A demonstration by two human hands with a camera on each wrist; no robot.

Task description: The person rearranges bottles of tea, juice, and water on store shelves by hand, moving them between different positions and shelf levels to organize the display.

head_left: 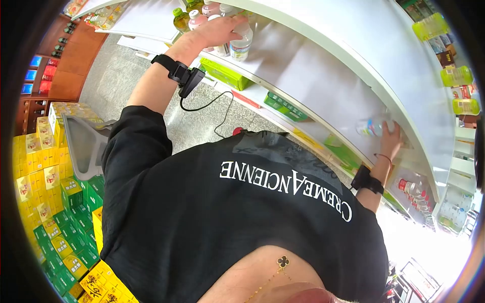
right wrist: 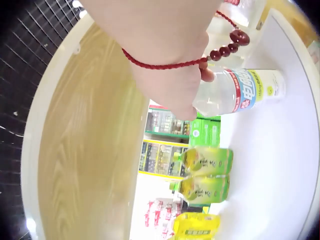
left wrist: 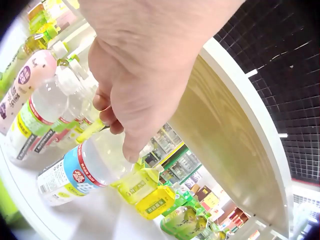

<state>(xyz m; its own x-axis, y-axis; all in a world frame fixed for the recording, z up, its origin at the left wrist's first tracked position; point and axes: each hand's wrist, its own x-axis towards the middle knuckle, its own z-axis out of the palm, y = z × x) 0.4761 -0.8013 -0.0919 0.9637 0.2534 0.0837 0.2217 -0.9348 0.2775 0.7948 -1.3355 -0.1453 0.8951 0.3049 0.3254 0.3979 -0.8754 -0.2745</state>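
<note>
My left hand (head_left: pixel 220 31) (left wrist: pixel 142 75) grips the upper part of a clear bottle (head_left: pixel 241 46) (left wrist: pixel 82 172) with a blue, red and white label, standing on the white shelf. Its thumb lies over the bottle's shoulder, and the cap is hidden. Beside it are more clear bottles (left wrist: pixel 42 105) and a pink bottle (left wrist: pixel 30 80). Far to the right, my right hand (head_left: pixel 391 140) (right wrist: pixel 172 80), with a red bracelet at the wrist, holds a similar bottle (head_left: pixel 371 126) (right wrist: pixel 240 92) by its top end. Fingers and palm cover that bottle's neck.
The white shelf (head_left: pixel 313 76) runs between both hands, under an upper board (head_left: pixel 323 30). Green boxes (head_left: pixel 225 74) lie on a lower shelf. Green-labelled bottles (right wrist: pixel 205 189) stand beyond the shelf. Stacked yellow and green cartons (head_left: pixel 43 171) and a grey plastic chair (head_left: pixel 83 146) are at left.
</note>
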